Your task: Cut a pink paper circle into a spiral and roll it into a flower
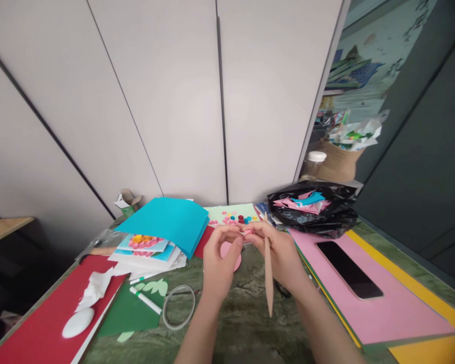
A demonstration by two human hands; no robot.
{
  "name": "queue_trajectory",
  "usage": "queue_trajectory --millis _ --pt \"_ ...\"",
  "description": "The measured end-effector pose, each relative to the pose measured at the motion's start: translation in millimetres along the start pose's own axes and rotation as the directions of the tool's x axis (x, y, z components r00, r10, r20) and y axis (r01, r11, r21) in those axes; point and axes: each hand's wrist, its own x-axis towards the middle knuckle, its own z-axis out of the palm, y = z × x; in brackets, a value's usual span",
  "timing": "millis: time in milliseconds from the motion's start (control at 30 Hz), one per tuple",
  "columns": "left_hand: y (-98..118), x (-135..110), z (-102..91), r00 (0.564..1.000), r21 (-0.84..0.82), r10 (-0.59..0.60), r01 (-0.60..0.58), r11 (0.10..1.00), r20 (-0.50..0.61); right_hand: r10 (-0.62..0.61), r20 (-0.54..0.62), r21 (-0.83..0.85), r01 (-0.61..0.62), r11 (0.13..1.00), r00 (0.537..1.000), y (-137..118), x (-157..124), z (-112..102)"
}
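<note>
My left hand [220, 259] and my right hand [283, 255] meet over the middle of the table. Their fingertips are closed around a small pink piece [247, 232], largely covered by the fingers. A pale wooden stick with a pointed lower end [269, 283] is also tucked in my right hand, hanging down across the palm. Just beyond the hands, small pink, red, blue and yellow round pieces [241, 219] lie on a pale green sheet [214, 212]. A pink round piece [227, 250] shows partly behind my left hand.
To the left are blue folded card [167, 222], a tape roll [179, 307], a white-and-green marker [146, 300], red card [41, 316] and a white oval object [78, 322]. At right, a phone [349, 269] rests on pink sheets [394, 313] near a black bag of scraps [337, 217].
</note>
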Motion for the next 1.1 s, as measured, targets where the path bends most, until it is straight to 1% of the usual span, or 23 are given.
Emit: queue_trajectory --millis 133,200,333,433,500,633,800,933,1000,1100 --pt "0.9 0.7 0.3 1.000 -0.045 -0.007 0.008 0.999 0.025 0.012 -0.002 0.001 -0.012 1.000 1.000 -0.6 0.2 0.0" --pt "0.3 1.7 0.6 0.998 -0.108 -0.036 0.041 0.993 0.050 0.039 0.006 0.047 -0.040 0.998 0.999 -0.9 0.9 -0.7" --pt "-4.8 4.0 1.1 0.992 -0.234 -0.106 0.120 0.965 0.072 0.091 0.060 0.145 -0.099 0.984 0.994 -1.7 3.0 -2.3" --pt "-9.6 5.2 1.1 0.987 -0.308 -0.144 0.158 0.938 0.067 0.102 0.049 0.133 -0.108 0.985 0.994 -2.1 4.4 -2.9" --pt "-11.7 5.9 0.8 0.985 -0.329 -0.163 0.175 0.928 0.065 0.100 0.060 0.103 -0.106 0.989 0.993 -2.4 4.6 -3.4" --pt "-12.0 6.4 0.2 0.990 -0.309 -0.136 0.137 0.941 0.026 0.105 0.085 0.079 -0.111 0.991 0.991 -3.0 4.6 -5.2" --pt "-9.6 4.9 0.4 0.997 -0.170 -0.073 0.068 0.983 -0.024 0.100 0.087 0.060 -0.105 0.993 0.991 -2.9 5.4 -6.6" --pt "-10.7 3.0 1.7 0.998 -0.083 -0.020 0.015 0.996 -0.065 0.095 0.075 0.023 -0.097 0.995 0.993 -3.7 5.8 -5.9" --pt "-11.8 2.9 2.3 0.998 -0.087 -0.027 0.022 0.996 -0.065 0.096 0.061 0.011 -0.096 0.995 0.994 -4.7 5.6 -5.5" --pt "-13.5 4.1 3.3 0.996 -0.152 -0.066 0.057 0.987 -0.053 0.108 0.061 0.025 -0.110 0.994 0.992 -5.8 4.6 -5.7"
